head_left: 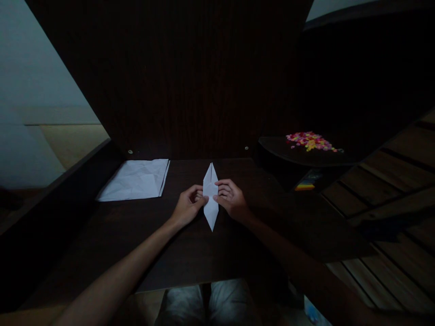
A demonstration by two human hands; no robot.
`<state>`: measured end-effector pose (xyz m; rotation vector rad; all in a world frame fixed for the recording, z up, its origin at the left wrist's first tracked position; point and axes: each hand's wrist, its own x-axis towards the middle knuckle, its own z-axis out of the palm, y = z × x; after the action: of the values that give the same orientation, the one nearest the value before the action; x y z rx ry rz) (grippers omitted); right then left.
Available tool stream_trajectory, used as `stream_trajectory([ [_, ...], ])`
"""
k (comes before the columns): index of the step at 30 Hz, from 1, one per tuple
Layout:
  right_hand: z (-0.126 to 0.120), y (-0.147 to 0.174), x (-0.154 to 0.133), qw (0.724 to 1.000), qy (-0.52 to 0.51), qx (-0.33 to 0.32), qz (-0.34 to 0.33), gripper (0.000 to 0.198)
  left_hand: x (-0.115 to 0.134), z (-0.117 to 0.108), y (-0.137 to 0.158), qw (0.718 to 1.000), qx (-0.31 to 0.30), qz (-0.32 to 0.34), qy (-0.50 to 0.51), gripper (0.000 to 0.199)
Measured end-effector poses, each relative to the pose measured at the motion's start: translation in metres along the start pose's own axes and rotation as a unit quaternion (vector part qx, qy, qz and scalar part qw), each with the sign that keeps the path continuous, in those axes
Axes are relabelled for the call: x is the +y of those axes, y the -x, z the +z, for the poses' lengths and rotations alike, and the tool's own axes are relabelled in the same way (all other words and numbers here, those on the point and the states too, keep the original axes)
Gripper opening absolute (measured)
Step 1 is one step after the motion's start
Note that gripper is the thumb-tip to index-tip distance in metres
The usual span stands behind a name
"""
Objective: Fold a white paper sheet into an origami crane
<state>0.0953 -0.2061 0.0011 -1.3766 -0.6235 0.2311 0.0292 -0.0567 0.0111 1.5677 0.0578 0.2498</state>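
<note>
A folded white paper [211, 208], long and pointed at both ends, is held above the dark desk between my two hands. Its far tip shows a slit down the middle. My left hand [190, 202] pinches the left edge, thumb on top and fingers curled behind. On the opposite edge, my right hand [232, 198] grips the paper with its thumb on the face and its index finger near the upper side. The fingertips beneath the paper are hidden.
Creased white sheets [137, 179] lie stacked at the desk's back left. A small raised shelf [272, 146] on the right bears a heap of pink and yellow bits [312, 141]. A dark upright panel [183, 90] closes off the desk's back.
</note>
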Motion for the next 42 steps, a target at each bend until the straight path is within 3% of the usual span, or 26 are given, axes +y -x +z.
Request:
stream_trajectory([
  [6,0.004,0.004,-0.004,0.998,0.037,0.013,-0.038,0.030,0.002,0.001,0.000,0.999,0.023,-0.009,0.024,0.018],
  [10,0.005,0.006,-0.006,0.997,0.048,0.018,-0.051,0.046,0.005,0.001,0.001,0.998,0.038,-0.023,0.039,0.015],
  [19,0.000,-0.001,-0.001,1.000,0.001,0.005,0.012,0.028,0.002,0.000,0.001,0.998,0.036,-0.027,0.032,0.024],
  [28,-0.002,0.000,-0.007,0.995,-0.032,-0.012,0.091,0.018,0.006,-0.002,0.001,0.999,0.027,-0.024,0.010,0.012],
  [34,-0.005,-0.003,-0.009,0.994,-0.044,-0.003,0.097,0.013,0.005,-0.001,0.000,0.997,0.041,-0.045,0.043,0.011],
  [42,-0.005,-0.003,-0.010,0.990,-0.079,0.004,0.117,0.014,0.003,-0.003,0.000,0.996,0.008,-0.060,0.070,0.018],
])
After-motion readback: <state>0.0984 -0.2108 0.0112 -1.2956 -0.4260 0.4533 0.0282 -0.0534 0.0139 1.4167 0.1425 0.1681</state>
